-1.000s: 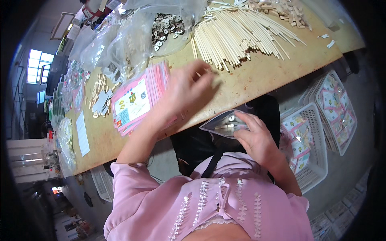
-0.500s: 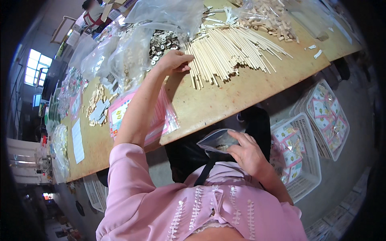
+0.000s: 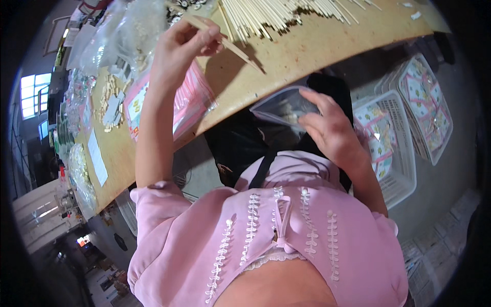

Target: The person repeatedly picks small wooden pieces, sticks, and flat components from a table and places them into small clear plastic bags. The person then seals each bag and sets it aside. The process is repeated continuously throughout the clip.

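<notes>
Sticks (image 3: 240,53) are jutting from the left hand (image 3: 185,45) gripping them, not yet in the pouch (image 3: 270,108) the right hand (image 3: 332,125) is gripping, pale pieces (image 3: 290,115) already inside.

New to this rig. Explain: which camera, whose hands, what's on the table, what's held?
No robot here: a person works bare-handed. The view comes from a wide fisheye camera worn on the head, looking down, so straight edges bend near the rim. The left hand grips one or more slim pale wooden sticks above the tan tabletop. The right hand holds an open, clear plastic pouch with small pale pieces inside. On the tabletop lie a spread of similar sticks, a stack of pink-and-white plastic packets and small pale wooden blocks. To the person's right is a white plastic basket of printed packets.
</notes>
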A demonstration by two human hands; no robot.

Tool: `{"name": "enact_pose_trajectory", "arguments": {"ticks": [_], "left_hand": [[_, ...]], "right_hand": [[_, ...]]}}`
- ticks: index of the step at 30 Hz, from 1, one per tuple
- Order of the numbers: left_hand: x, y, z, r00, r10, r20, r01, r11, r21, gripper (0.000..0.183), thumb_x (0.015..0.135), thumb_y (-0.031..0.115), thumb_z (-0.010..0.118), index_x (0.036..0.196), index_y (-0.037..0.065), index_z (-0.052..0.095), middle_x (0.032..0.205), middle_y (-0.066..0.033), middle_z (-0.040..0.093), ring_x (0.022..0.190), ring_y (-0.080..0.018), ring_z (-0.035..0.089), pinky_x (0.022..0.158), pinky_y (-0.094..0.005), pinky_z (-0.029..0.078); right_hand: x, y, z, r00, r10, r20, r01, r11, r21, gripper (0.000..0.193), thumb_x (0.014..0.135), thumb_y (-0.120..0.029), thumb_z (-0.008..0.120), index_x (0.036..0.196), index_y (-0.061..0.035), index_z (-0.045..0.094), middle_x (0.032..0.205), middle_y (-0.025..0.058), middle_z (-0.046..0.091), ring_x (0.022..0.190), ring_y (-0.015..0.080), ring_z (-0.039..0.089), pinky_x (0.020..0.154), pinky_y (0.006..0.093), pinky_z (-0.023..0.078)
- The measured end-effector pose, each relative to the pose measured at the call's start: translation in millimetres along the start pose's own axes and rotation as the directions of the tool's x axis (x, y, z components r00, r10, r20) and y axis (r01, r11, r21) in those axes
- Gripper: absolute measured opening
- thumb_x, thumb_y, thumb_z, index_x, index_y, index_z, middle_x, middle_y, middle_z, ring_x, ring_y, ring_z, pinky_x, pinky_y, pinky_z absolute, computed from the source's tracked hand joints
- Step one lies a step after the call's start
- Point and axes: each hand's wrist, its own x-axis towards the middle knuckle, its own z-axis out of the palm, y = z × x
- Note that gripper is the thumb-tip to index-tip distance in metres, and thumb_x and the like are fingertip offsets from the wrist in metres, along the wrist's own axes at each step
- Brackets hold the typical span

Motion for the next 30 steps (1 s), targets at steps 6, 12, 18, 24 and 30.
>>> {"name": "enact_pose_trajectory", "arguments": {"ticks": [6,12,18,24,30], "left_hand": [[-76.8,4.1,86.8,0.984,0.173,-0.038,-0.170,0.983,0.068,0.027,0.094,0.008,0.080,0.117,0.001,0.066,0.111,-0.0080,0.075,0.100,-0.0147,0.072,0.086,-0.0288,0.058],[-58.2,-9.2,81.8,0.942,0.266,-0.205,-0.252,0.963,0.093,0.034,0.090,0.003,0.081,0.119,0.003,0.063,0.116,-0.0080,0.072,0.109,-0.0172,0.067,0.100,-0.0328,0.051],[37.8,2.5,46.4,0.965,0.224,-0.139,-0.168,0.929,0.330,0.015,0.099,0.004,0.072,0.113,0.001,0.069,0.103,-0.0019,0.071,0.092,-0.0073,0.065,0.084,-0.0233,0.052],[204.4,-1.4,35.5,0.948,0.319,0.001,-0.247,0.733,0.633,0.022,0.099,0.018,0.071,0.113,0.002,0.074,0.089,-0.0065,0.075,0.079,-0.0101,0.067,0.075,-0.0286,0.053],[343.2,-40.5,47.3,0.990,0.126,0.062,-0.125,0.589,0.798,0.046,0.085,0.039,0.082,0.111,0.001,0.074,0.095,-0.0121,0.079,0.086,-0.0212,0.075,0.079,-0.0358,0.057]], "right_hand": [[15.8,-4.9,-3.5,1.000,-0.017,-0.015,0.018,1.000,0.004,0.020,0.078,0.002,0.082,0.097,-0.0003,0.074,0.143,0.0207,0.060,0.129,0.0398,0.059,0.108,0.0448,0.048],[14.4,1.1,-12.3,0.995,0.071,0.066,-0.073,0.997,0.032,0.017,0.080,0.002,0.079,0.096,0.0000,0.074,0.142,0.0216,0.060,0.130,0.0424,0.056,0.110,0.0473,0.047],[6.4,16.2,-12.4,0.994,0.093,0.054,-0.091,0.995,-0.037,0.008,0.087,-0.010,0.071,0.091,-0.0031,0.072,0.142,0.0216,0.059,0.129,0.0392,0.056,0.108,0.0477,0.045],[-2.2,29.1,-11.2,0.985,0.148,0.088,-0.151,0.988,0.026,0.010,0.086,-0.009,0.067,0.094,-0.0055,0.072,0.144,0.0196,0.057,0.133,0.0385,0.054,0.112,0.0480,0.044],[-10.8,42.6,-15.1,0.963,0.232,0.137,-0.244,0.966,0.079,0.014,0.086,-0.009,0.067,0.098,-0.0045,0.073,0.146,0.0209,0.056,0.133,0.0397,0.054,0.113,0.0485,0.043]]}}
